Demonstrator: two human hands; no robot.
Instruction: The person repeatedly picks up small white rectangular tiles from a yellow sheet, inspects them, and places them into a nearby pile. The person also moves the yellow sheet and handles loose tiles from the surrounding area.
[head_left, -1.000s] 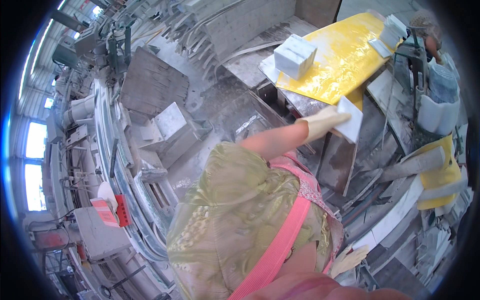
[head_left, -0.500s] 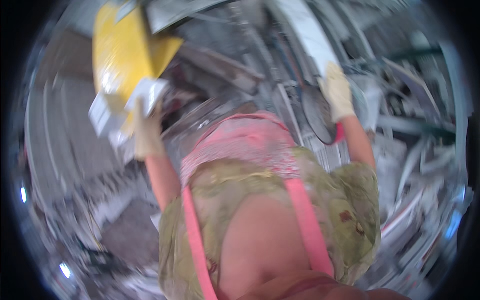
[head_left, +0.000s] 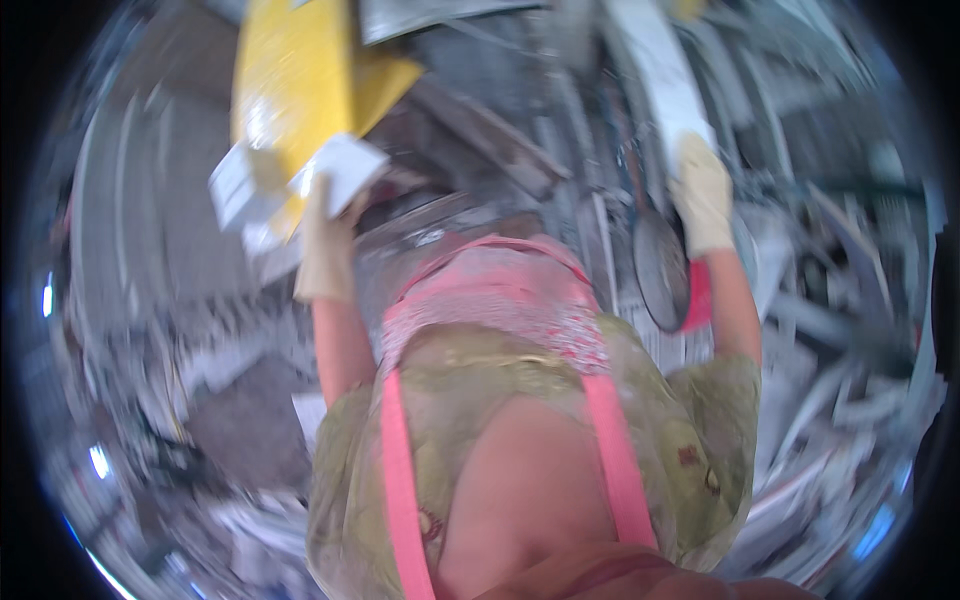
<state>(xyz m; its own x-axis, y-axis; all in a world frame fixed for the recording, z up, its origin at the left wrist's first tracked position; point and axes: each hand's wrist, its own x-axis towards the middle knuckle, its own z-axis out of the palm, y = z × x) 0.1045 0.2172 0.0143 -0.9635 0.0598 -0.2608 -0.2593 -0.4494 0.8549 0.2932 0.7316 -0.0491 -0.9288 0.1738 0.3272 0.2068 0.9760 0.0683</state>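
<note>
My left hand [head_left: 328, 250], in a cream glove, is closed on a white block [head_left: 347, 170] at the lower end of a long yellow panel in shiny clear wrap [head_left: 290, 90]. A second white block [head_left: 243, 187] sits beside it at the panel's other lower corner. On the right, my gloved right hand [head_left: 704, 195] is closed around the near end of a long white strip [head_left: 650, 75], its fingers partly hidden and blurred. Just below that hand is a round, dark, shallow thing with a pink side [head_left: 664, 270]; whether the hand touches it I cannot tell.
Grey corrugated sheeting [head_left: 160, 210] stands at the left. A brown beam [head_left: 490, 135] lies slantwise between my hands. Scrap-like strips and panels [head_left: 850, 235] crowd the right side. A dark flat piece [head_left: 245, 425] lies at lower left. Motion blurs much of this.
The whole view has shifted, so both hands, the yellow panel and the white strip appear farther right. Both hands keep the same hold.
</note>
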